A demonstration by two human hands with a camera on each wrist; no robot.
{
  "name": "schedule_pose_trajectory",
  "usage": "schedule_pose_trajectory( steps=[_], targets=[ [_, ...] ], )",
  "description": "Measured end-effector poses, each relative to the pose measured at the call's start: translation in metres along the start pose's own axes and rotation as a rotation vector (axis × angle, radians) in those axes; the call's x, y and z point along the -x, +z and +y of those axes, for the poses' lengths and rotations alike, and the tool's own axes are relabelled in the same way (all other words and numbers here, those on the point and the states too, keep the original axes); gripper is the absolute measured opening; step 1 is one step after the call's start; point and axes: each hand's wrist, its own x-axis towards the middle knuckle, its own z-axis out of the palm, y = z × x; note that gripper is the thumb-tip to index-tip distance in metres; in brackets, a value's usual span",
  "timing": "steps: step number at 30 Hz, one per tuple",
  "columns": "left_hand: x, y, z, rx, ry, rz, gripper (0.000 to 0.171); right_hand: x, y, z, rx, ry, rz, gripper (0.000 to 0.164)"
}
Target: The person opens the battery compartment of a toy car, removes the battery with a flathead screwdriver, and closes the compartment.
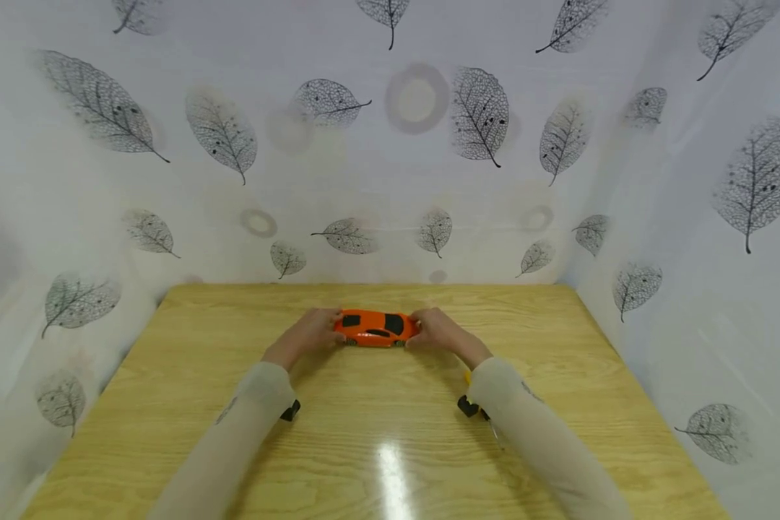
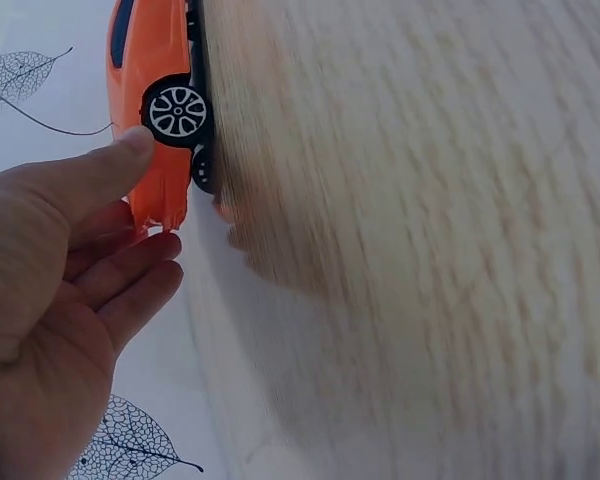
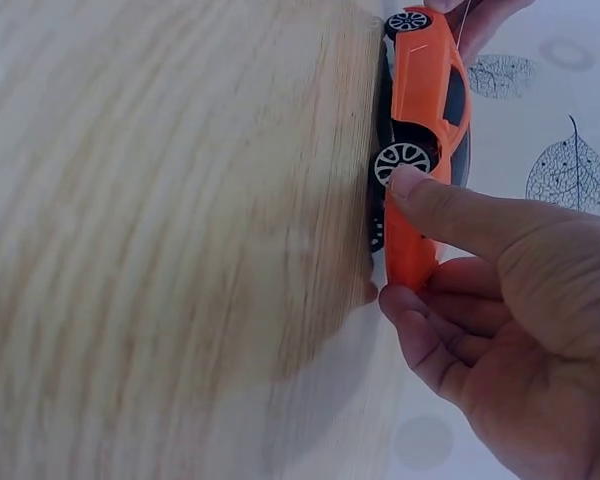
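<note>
An orange toy car (image 1: 372, 328) with dark windows sits sideways near the far side of the wooden table, held at both ends. My left hand (image 1: 310, 332) grips its left end; in the left wrist view the thumb (image 2: 130, 150) presses beside a silver-spoked wheel (image 2: 177, 111) while the other fingers curl at the bumper. At the opposite end my right hand (image 1: 438, 331) pinches the car, its thumb (image 3: 410, 183) overlapping the wheel's edge and its fingers bent around the end. The wheels are close over the tabletop.
The wooden table (image 1: 377, 397) ends at a pale leaf-printed curtain (image 1: 390, 180) behind and at both sides. A small black piece (image 1: 291, 411) shows by the left sleeve. Black and yellow parts (image 1: 468, 406) lie partly hidden beside the right sleeve.
</note>
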Motion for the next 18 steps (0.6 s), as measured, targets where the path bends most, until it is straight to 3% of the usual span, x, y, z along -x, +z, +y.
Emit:
schedule_pose_trajectory(
  steps=[5,12,18],
  targets=[
    [0.008,0.003,-0.004,-0.027,0.052,0.021,0.053,0.005,0.003,-0.005,-0.017,0.012,-0.006,0.052],
    [0.024,0.007,-0.004,-0.025,0.03,0.014,0.054,0.013,0.008,-0.017,-0.019,0.049,-0.036,0.05],
    [0.033,0.011,-0.002,-0.066,0.075,0.04,0.053,0.022,0.013,-0.024,-0.012,0.055,-0.022,0.048]
  ],
)
